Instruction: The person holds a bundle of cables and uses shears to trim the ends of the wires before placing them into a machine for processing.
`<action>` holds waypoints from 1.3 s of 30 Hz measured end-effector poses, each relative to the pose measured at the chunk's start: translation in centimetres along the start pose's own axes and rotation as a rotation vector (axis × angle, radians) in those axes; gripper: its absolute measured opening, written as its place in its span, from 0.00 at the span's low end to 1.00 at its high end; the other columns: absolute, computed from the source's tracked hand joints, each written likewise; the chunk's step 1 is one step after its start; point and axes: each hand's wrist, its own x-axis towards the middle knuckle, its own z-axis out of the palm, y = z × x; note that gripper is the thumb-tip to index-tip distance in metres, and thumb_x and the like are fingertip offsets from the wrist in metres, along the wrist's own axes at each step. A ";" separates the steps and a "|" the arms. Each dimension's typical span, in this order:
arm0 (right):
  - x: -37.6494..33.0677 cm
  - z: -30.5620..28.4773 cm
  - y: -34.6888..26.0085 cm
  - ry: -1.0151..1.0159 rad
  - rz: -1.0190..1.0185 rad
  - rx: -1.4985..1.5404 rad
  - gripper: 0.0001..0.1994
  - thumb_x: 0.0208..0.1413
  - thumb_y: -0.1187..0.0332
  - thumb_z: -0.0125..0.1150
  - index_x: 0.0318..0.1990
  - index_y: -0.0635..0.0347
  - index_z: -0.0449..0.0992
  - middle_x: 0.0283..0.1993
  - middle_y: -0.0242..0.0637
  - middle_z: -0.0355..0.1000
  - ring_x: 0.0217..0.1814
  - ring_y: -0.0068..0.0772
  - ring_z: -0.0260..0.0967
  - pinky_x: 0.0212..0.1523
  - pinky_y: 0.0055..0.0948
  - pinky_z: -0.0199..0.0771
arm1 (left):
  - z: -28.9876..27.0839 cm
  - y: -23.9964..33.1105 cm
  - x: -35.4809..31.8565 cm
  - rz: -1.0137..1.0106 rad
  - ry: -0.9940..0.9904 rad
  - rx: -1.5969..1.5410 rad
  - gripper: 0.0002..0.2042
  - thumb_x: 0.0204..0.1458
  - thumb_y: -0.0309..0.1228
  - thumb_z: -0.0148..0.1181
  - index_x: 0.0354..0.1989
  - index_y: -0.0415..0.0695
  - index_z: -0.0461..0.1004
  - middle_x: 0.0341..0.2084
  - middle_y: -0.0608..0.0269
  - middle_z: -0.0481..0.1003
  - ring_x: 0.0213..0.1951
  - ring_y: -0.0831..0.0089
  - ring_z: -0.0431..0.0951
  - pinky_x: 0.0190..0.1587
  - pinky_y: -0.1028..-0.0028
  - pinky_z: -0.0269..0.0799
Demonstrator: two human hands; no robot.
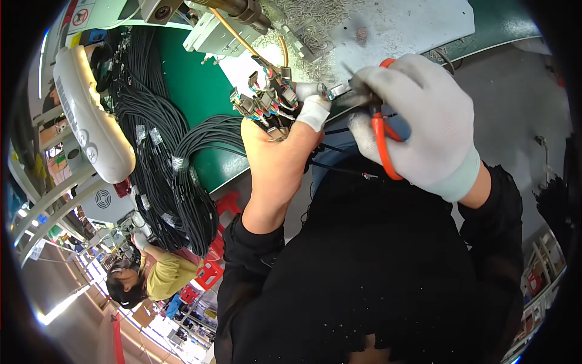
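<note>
My left hand (280, 145) is closed around a bunch of black cables, with white wrapping on the thumb. Their metal connectors (267, 97), with coloured wires showing behind them, fan out above the fist. One single connector (339, 91) sticks out to the right of the thumb tip. In a white glove, my right hand (424, 121) grips red-handled scissors (381, 136). Their dark blades are blurred by motion and lie close to that single connector; whether they touch it I cannot tell.
Thick bundles of black cable (163, 133) hang over the green table (182, 67) on the left. A machine head (242, 12) stands at the top, beside a pale board (412, 24) strewn with small metal bits. A white lamp (94, 115) and a co-worker in yellow (167, 276) are at left.
</note>
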 end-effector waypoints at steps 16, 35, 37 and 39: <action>-1.9 -0.5 -0.5 -0.289 0.235 0.375 0.07 0.50 0.69 0.63 0.33 0.60 0.72 0.22 0.42 0.69 0.22 0.46 0.70 0.23 0.35 0.69 | 0.8 -1.8 0.1 0.515 -0.031 0.503 0.09 0.48 0.17 0.61 0.37 0.38 0.71 0.26 0.70 0.73 0.28 0.85 0.71 0.34 0.82 0.69; -1.4 0.3 -0.6 -0.475 0.483 0.569 0.07 0.50 0.66 0.62 0.31 0.60 0.74 0.21 0.42 0.68 0.23 0.45 0.70 0.24 0.33 0.67 | -1.9 -1.5 0.8 -0.170 -0.100 0.020 0.04 0.48 0.20 0.64 0.31 0.37 0.75 0.22 0.73 0.72 0.25 0.86 0.70 0.28 0.82 0.68; -1.3 0.5 -0.9 -0.476 0.441 0.460 0.08 0.50 0.66 0.62 0.31 0.61 0.73 0.20 0.42 0.68 0.23 0.44 0.70 0.24 0.32 0.67 | -2.2 -2.0 0.4 -0.062 -0.073 0.068 0.07 0.49 0.18 0.61 0.36 0.37 0.72 0.22 0.69 0.72 0.22 0.84 0.68 0.24 0.82 0.63; -1.3 0.6 -1.0 -0.450 0.408 0.432 0.08 0.50 0.66 0.62 0.31 0.61 0.73 0.20 0.43 0.68 0.22 0.45 0.70 0.23 0.32 0.67 | -2.0 -2.1 0.1 -0.008 -0.058 0.090 0.09 0.49 0.17 0.60 0.39 0.38 0.71 0.22 0.67 0.71 0.20 0.83 0.67 0.22 0.82 0.61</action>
